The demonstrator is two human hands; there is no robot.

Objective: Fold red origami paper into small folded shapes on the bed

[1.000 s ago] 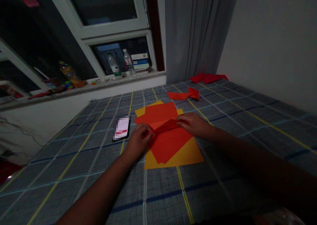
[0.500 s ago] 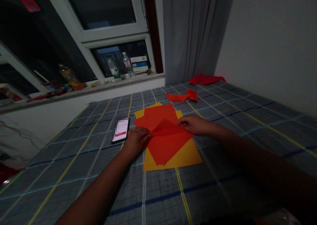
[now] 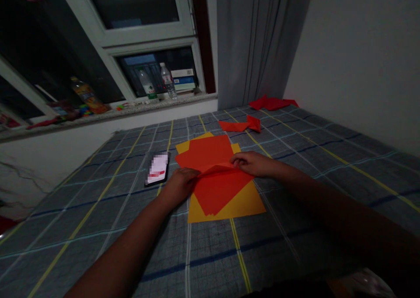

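Observation:
A sheet of red-orange paper [image 3: 215,193] lies on a larger yellow paper sheet [image 3: 244,204], with a second red-orange sheet [image 3: 205,151] beyond the fold. My left hand [image 3: 180,186] is at the left end of the fold, its fingers on the red paper's edge. My right hand [image 3: 251,164] pinches the same folded flap from the right. The paper's lower layers are partly hidden beneath the flap. A phone [image 3: 157,169] with a blurred screen lies just left of my left hand.
The papers lie on a grey checked bedspread [image 3: 98,215] with yellow and blue lines. Red folded paper pieces [image 3: 239,125] lie beyond, with more [image 3: 272,102] by a grey curtain [image 3: 252,40]. Plastic bottles [image 3: 167,81] and books [image 3: 183,79] stand on the windowsill.
The red flap between my hands has lowered and lies flatter on the sheet. My hands have stayed on it, and the view has shifted slightly.

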